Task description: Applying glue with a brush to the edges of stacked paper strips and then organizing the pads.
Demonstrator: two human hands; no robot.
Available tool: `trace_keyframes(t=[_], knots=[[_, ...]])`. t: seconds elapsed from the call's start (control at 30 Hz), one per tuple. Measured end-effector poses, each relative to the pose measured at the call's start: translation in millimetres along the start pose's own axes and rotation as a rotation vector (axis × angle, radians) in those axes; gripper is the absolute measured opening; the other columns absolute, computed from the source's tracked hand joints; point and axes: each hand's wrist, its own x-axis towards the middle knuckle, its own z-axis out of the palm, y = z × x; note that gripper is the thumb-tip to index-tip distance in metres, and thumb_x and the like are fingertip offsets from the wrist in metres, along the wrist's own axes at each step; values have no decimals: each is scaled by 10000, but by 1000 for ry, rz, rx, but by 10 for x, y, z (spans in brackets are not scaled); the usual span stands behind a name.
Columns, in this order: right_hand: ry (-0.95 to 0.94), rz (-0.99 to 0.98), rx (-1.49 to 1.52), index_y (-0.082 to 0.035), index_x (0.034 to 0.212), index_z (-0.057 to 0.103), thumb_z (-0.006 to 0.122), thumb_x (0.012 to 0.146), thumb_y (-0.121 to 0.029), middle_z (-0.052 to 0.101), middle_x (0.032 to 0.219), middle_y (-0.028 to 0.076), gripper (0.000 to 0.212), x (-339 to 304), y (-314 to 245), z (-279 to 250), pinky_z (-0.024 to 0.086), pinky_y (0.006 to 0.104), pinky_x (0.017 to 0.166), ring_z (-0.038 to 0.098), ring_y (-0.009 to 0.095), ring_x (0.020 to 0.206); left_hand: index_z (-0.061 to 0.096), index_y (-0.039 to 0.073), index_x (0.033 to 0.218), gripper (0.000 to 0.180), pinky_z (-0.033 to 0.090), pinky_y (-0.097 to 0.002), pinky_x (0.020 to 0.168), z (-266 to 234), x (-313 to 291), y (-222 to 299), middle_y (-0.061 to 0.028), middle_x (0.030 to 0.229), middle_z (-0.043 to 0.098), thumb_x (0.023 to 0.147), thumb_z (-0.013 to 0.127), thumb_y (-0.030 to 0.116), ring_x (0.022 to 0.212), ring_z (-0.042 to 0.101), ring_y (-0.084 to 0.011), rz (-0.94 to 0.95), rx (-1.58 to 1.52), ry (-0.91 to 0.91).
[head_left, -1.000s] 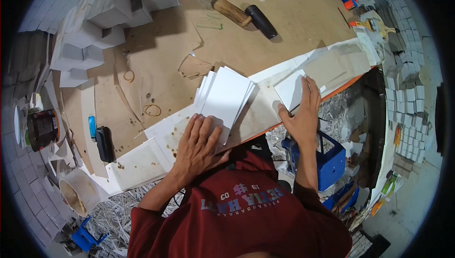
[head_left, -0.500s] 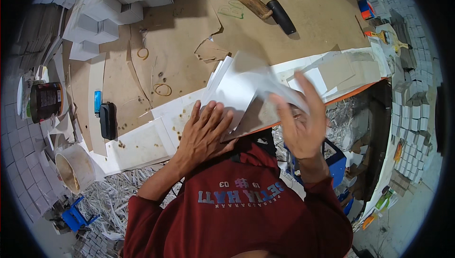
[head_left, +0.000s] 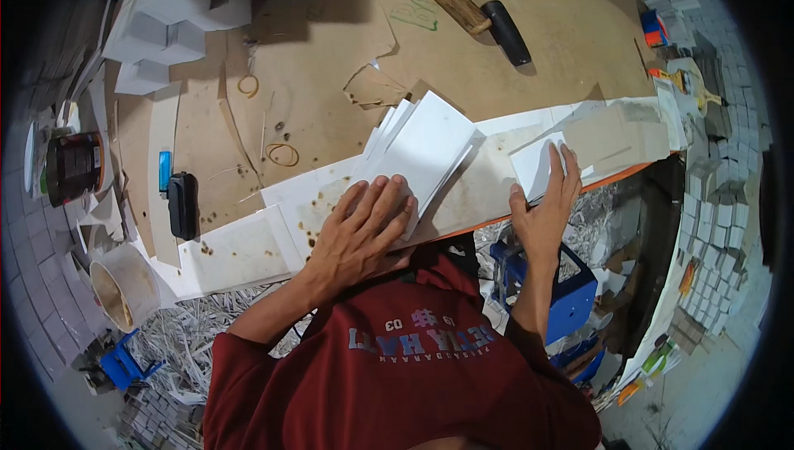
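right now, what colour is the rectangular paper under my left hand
The rectangular paper is white, head view.

A mallet (head_left: pixel 478 21) lies far from a black case (head_left: pixel 183 206).

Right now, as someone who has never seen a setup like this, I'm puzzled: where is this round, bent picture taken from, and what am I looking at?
There is no machine here, just a person's two bare hands. The view comes from a wide fisheye camera worn on the head, looking down, so straight edges curve toward the rim. The dark red sweatshirt at the bottom is the wearer's own.

The left hand rests flat on a fanned pile of white sheets. The right hand touches a smaller white stack; whether it grips any of it, I cannot tell. Beyond, on the brown tabletop, lie a wooden-handled mallet and a black case.
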Motion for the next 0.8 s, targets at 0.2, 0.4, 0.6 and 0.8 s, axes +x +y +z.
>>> trace_keyframes(t=[0.2,0.4,0.6,0.8], knots=[[552,513,-396,86,879,677,526,1041,-182,753,852,173,347,-35,853,-158,577,372,672,707,329,701,441,98,1533,801,283,-488,1242,-129,118,35,-157,1654,340,868,689,469,1531,329,-314,-95,-36,-57],[523,-94,-118,84,1147,700,702,979,-56,769,1016,191,218,435,-674,-628,617,380,847,749,238,911,402,103,1569,807,225,-506,1268,-58,91,18,-146,1672,310,903,658,479,1554,289,-295,-84,-74,-42],[-525,535,1190,32,1584,225,771,930,-55,714,1043,158,856,667,-1084,-210,562,274,656,712,161,823,416,284,1578,785,203,-578,1256,362,-183,-34,-132,1662,331,883,681,537,1532,328,-278,-54,-116,337],[-297,366,565,38,1582,264,790,915,-107,697,959,137,862,394,-673,-109,513,248,560,675,129,744,426,171,1572,828,179,-583,1261,-35,77,3,-167,1657,332,877,658,557,1546,298,-325,-43,-21,-39]])
